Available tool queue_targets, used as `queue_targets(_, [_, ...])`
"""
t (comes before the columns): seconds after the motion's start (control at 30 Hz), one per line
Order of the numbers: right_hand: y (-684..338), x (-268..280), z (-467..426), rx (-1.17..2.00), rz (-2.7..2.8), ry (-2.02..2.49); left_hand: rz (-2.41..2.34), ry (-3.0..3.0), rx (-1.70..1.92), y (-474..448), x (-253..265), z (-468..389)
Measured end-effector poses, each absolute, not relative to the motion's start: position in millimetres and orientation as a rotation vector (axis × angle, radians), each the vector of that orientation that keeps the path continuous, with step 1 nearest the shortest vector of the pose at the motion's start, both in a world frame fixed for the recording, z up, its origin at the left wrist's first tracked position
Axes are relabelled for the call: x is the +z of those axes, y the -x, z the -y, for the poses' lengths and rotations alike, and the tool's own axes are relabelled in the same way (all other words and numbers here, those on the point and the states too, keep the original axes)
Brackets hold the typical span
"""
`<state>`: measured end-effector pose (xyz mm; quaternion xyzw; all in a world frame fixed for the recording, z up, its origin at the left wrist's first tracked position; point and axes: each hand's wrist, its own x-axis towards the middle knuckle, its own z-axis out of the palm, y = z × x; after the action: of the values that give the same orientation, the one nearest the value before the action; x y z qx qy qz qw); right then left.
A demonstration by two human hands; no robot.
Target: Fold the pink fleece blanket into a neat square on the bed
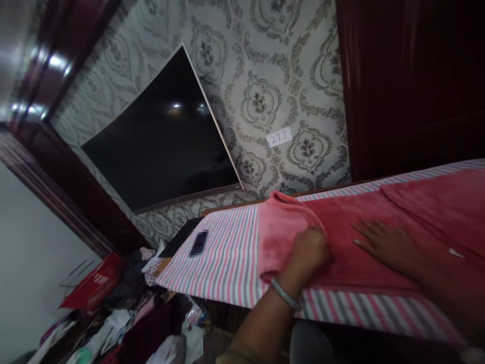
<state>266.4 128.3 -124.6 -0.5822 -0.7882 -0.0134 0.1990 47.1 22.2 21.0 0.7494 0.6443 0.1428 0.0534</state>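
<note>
I am watching 2 hands working a red towel (379, 222) lying on a striped cloth (227, 258) that is covering the desk. The left hand (308, 253) is sitting at the towel's left end, near the desk's left edge, fingers curled together and pinching the folded-over flap (282, 227); a bangle (285, 294) is circling that wrist. The right hand (382, 242) is lying flat on the towel's middle, fingers spread apart and pressing down, gripping nothing.

The towel is running along the desk from the left flap off toward the right edge of view. Behind it a dark TV (162, 146) is hanging on patterned wallpaper with a label (279, 137) reading 277.

My worry: the flap is looking bunched, so it may be creasing unevenly if the pinch slips. The striped cloth is overhanging the near edge, so a hard pull may be dragging everything toward the clutter (125, 313) on the floor.
</note>
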Motion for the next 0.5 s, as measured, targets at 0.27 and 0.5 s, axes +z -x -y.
queue_targets(0.27, [-265,-111,-126,0.2,2.081,1.593,-2.066,-2.406,0.64,-57,-44,30])
queue_targets(0.5, [-219,-80,-170,0.568,1.843,1.419,-2.098,-2.378,0.776,-52,-71,32])
